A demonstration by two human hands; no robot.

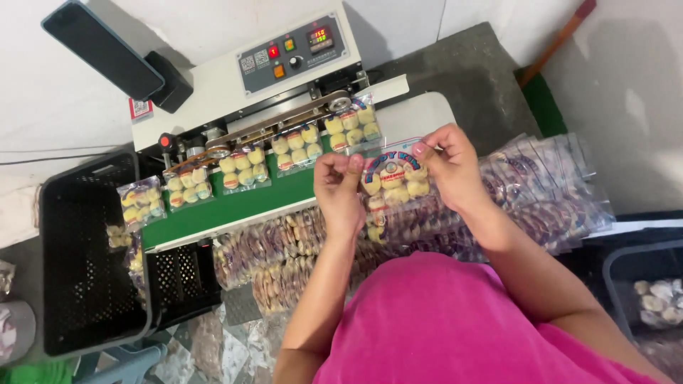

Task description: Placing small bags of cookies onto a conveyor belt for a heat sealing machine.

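Nearest to us is our pink shirt (455, 327), and both bare forearms rise from it toward the sealing machine (284, 78). Our left hand (340, 188) and right hand (449, 165) each pinch an upper corner of one clear plastic packet (393, 181), thumb pressed against fingers, so it hangs stretched between them just above the green conveyor belt (235, 203). That packet is glossy and see-through, with a printed round label near its top and small pale yellow balls packed in rows below. On the belt we count four more packets of the same kind (295, 148) riding in a line under the sealing head, and a fifth (141, 200) tipping off the belt's far end into a black perforated plastic crate (78, 263), where at least one packet already lies. Below the belt a heap of filled packets (284, 249) spreads out, too many to count, and it continues as a fan of packets (548, 188) beside our right hand.
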